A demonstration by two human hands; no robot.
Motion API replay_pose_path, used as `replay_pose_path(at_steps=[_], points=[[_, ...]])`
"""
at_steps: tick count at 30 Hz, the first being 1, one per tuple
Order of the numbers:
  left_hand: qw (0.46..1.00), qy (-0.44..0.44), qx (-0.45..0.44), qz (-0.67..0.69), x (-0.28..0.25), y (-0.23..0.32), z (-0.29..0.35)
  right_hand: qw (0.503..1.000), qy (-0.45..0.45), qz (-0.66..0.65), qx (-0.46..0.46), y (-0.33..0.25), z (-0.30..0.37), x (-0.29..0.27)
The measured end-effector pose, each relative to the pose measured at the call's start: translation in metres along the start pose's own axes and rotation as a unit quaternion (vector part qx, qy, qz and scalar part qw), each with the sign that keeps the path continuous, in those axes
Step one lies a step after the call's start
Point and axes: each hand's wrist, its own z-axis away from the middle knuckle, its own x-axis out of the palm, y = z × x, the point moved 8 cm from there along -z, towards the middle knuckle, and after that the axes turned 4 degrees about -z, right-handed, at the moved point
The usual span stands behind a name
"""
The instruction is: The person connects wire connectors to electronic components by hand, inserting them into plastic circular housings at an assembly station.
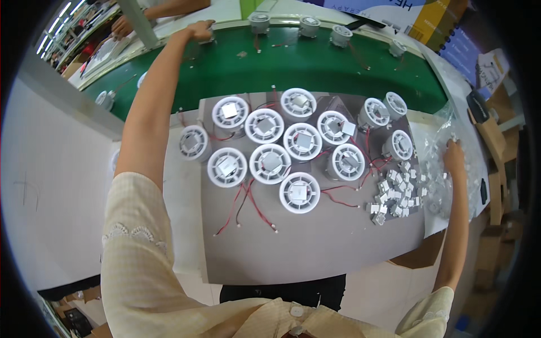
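Note:
My left hand [200,30] reaches across to the far side of the green conveyor belt, its fingers closed over a white round housing [209,38], mostly hidden beneath them. At the far right, my right hand [454,155] is at a clear plastic bag [437,194], fingertips pinched together around a small white piece. Between my arms, several white round spoked housings [303,142] stand on a grey board [315,248]. Flat silvery square pieces lie on top of most, and red and black wires [258,209] with small plugs trail from them. Small white pieces [397,191] lie heaped beside the bag.
More housings [308,26] with wires sit along the green belt [236,70]. A pale post [137,23] rises at the upper left, near another person's hand [122,27]. Printed boxes [451,50] and cardboard [499,186] stand to the right. A white panel [62,146] borders the left side.

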Motion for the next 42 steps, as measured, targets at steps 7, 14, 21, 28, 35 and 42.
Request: replay_pose_path(at_steps=[7,14,21,28,35,42], points=[[0.983,0.055,-0.083,0.157,-0.057,0.025,0.017,0.996,-0.016,-0.073,-0.058,0.029,0.020,-0.012],[0.965,0.201,-0.150,0.077,-0.206,0.048,0.161,0.980,0.110,-0.143,-0.089,0.008,0.046,-0.087],[0.929,0.093,-0.244,0.264,-0.239,0.174,0.443,0.842,0.024,-0.530,-0.095,-0.106,0.161,-0.160],[0.944,0.041,-0.157,0.287,-0.159,0.308,0.466,0.658,-0.091,-0.743,-0.087,-0.232,0.275,-0.160],[0.982,0.044,-0.174,0.061,-0.175,0.307,0.448,0.547,-0.199,-0.809,-0.086,-0.289,0.298,-0.143],[0.948,0.097,0.301,0.036,-0.149,0.382,0.455,0.561,-0.175,-0.803,-0.099,-0.291,0.310,-0.142]])
